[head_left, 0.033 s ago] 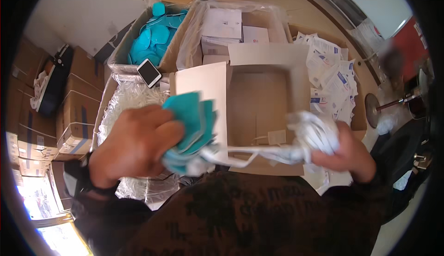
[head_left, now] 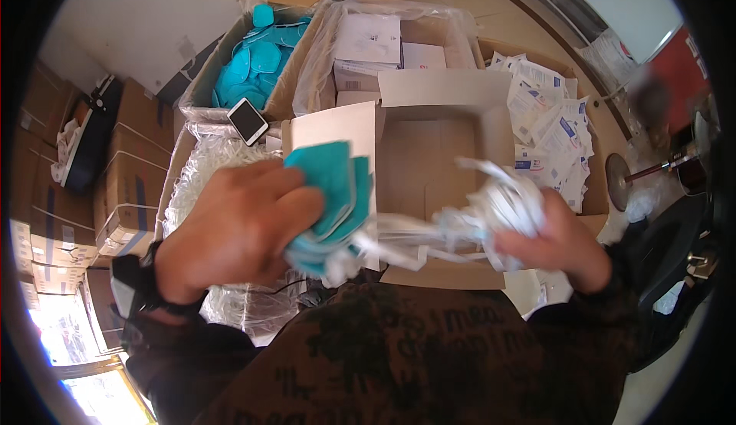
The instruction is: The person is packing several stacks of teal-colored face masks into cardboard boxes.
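Note:
My left hand (head_left: 238, 229) is closed around a stack of teal face masks (head_left: 333, 187), held in front of my chest. White elastic straps (head_left: 498, 202) run from the masks to the right, where my right hand (head_left: 563, 245) grips them in a tangled bundle. Both hands hover over the near edge of an open cardboard box (head_left: 437, 156) with raised white flaps. The inside of that box looks bare.
A carton of loose teal masks (head_left: 257, 64) stands at the back left, with a phone (head_left: 248, 120) on its rim. Beside it are a clear bag of white boxes (head_left: 376, 41) and a carton of white sachets (head_left: 548, 126). Stacked cartons (head_left: 123, 172) line the left; a bag of white straps (head_left: 203, 176) lies under my left hand.

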Demonstrator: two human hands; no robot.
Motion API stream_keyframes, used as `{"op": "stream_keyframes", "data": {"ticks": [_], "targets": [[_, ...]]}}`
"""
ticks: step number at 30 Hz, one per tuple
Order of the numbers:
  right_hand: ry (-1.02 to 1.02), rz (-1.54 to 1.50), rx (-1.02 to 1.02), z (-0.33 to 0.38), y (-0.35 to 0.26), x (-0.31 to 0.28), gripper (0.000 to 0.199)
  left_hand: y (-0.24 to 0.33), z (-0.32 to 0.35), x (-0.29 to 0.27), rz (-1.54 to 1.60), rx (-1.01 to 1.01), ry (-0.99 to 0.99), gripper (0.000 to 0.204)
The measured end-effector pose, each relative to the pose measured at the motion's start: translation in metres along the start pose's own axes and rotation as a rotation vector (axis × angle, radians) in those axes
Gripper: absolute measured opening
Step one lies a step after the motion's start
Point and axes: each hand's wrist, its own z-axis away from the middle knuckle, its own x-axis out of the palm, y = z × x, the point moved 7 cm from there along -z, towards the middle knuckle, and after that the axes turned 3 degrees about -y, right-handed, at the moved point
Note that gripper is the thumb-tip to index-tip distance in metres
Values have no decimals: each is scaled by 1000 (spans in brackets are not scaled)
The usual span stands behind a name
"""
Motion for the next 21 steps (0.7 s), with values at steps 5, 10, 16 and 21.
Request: {"op": "stream_keyframes", "data": {"ticks": [5, 10, 16, 21], "targets": [[255, -808, -184, -51, 63, -18, 29, -17, -32, -3, -132, 16, 122, 31], [238, -978, -331, -83, 61, -26, 27, -6, -44, -16, -263, 58, 115, 27], [4, -1176, -375, -107, 43, 23, 37, 7, -67, -21, -339, 114, 149, 24], [-185, -834, -254, -95, 33, 57, 45, 0, -66, -16, -387, 86, 150, 24]]}}
